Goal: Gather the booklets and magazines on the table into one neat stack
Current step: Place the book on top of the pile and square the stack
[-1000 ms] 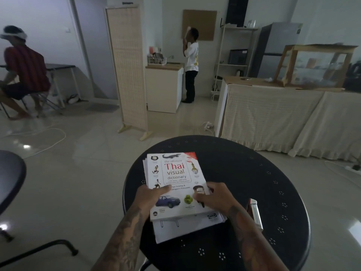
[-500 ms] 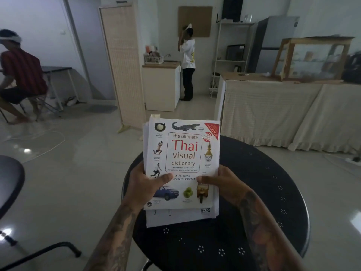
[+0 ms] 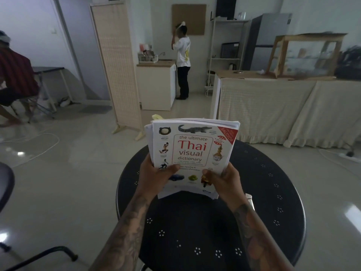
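Observation:
A stack of booklets (image 3: pixel 192 151) is held upright above the round black table (image 3: pixel 273 202), with a white "Thai visual dictionary" cover facing me. My left hand (image 3: pixel 154 177) grips the stack's lower left edge, thumb on the cover. My right hand (image 3: pixel 224 182) grips the lower right edge the same way. Thinner white booklets show behind and below the dictionary, their edges nearly flush. The stack's bottom edge hangs just above the tabletop.
A small white and red object (image 3: pixel 249 200) lies on the table, partly hidden behind my right wrist. A dark chair (image 3: pixel 5 184) stands at the left. Beyond the table are a cloth-covered counter (image 3: pixel 273 106), a folding screen (image 3: pixel 117 65), one person standing and one seated.
Both hands have lifted the stack off the table and tilted it upright toward me. The booklets behind the dictionary are now more closely aligned.

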